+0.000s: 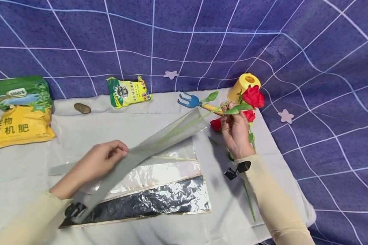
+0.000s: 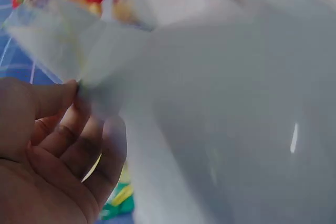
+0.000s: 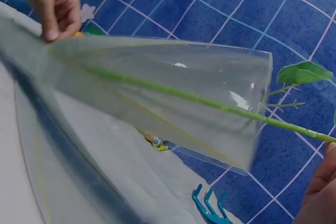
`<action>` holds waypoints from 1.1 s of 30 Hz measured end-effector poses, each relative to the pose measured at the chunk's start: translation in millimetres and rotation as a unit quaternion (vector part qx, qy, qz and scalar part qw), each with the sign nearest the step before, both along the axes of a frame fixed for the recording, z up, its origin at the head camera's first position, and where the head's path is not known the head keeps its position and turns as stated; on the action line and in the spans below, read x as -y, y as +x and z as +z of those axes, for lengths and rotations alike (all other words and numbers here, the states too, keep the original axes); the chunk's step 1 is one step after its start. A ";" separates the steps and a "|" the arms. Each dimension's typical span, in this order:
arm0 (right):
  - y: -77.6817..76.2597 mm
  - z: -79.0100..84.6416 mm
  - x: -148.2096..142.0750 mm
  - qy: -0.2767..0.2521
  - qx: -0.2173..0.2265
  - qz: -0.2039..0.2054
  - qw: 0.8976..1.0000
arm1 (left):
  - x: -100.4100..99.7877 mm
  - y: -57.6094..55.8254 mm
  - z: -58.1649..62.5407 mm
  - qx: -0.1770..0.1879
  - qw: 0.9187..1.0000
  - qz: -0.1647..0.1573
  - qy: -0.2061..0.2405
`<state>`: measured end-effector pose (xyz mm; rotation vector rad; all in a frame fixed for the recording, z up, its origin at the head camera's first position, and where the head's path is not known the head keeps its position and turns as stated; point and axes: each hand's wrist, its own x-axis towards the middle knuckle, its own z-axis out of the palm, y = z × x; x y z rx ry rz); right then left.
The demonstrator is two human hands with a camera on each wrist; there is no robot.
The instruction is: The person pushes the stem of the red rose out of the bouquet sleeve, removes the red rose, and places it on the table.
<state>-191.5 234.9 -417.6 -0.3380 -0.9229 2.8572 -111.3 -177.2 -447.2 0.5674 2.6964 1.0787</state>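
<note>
My right hand [image 1: 235, 131] pinches the green stem [image 3: 199, 99] of a red artificial rose [image 1: 253, 96], just below the bloom. The stem's lower part lies inside a translucent grey plastic flower sleeve [image 1: 150, 144], seen through its wall; bloom and leaves are outside the wide mouth. My left hand [image 1: 99, 161] pinches the sleeve's edge between thumb and fingertips, as the left wrist view shows. Below it on the table are flat clear and dark-backed plastic sleeves [image 1: 159, 199]. Another red rose [image 1: 215, 125] lies under my right hand; part of it is hidden.
A blue hand fork [image 1: 189, 100] with a yellow handle lies behind the sleeve, near a yellow pot-like container [image 1: 240, 87]. Along the back stand a small fertilizer packet [image 1: 129, 92], a brown stone [image 1: 82, 108] and a large green-yellow fertilizer bag [image 1: 23, 114]. Blue gridded cloth hangs behind.
</note>
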 end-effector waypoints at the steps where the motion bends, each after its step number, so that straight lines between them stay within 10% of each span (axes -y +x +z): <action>1: 0.0 -0.1 -0.3 0.003 -0.001 0.000 1.000 | 5.3 -2.8 5.1 -0.009 1.000 0.004 -0.005; 11: -0.5 -4.4 -6.3 0.019 0.007 0.000 1.000 | 46.0 -25.0 1.6 -0.020 0.998 0.029 -0.049; 25: 2.6 8.6 -63.0 0.044 -0.016 -0.040 0.998 | 38.5 -43.7 0.5 -0.027 0.992 0.078 -0.096; 33: 13.4 29.5 -110.3 0.089 -0.050 0.122 0.987 | 39.5 -55.6 -0.2 -0.011 0.993 0.074 -0.086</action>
